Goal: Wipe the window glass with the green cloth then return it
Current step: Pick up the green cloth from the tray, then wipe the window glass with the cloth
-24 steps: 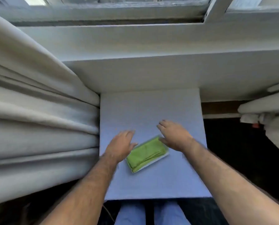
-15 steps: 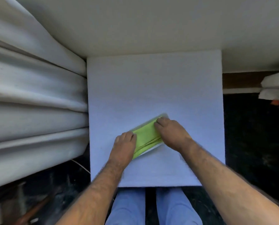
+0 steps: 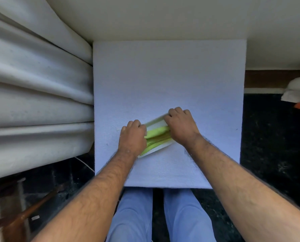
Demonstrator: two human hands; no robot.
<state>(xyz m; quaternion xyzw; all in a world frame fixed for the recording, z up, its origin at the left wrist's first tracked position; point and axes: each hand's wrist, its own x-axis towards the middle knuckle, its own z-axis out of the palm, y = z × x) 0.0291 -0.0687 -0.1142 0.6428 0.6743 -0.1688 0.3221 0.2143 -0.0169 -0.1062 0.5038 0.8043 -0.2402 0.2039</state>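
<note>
A folded green cloth [image 3: 157, 137] lies in a shallow white tray [image 3: 160, 147] on a pale blue foam board [image 3: 166, 81]. My left hand [image 3: 132, 137] curls over the cloth's left end, fingers bent onto it. My right hand [image 3: 180, 127] closes over the cloth's right end and the tray's far corner. The cloth looks bunched between the two hands. The window glass is out of view.
White curtain folds [image 3: 39, 95] hang close along the board's left edge. A white sill or wall [image 3: 163, 18] runs behind the board. Dark floor [image 3: 271, 137] lies to the right, with a white and orange object [image 3: 299, 100] at the right edge. My legs [image 3: 159, 215] are below the board.
The view dropped from the window to the board. Both hands came down from beside the cloth onto its two ends and closed on it; the cloth is now bunched.
</note>
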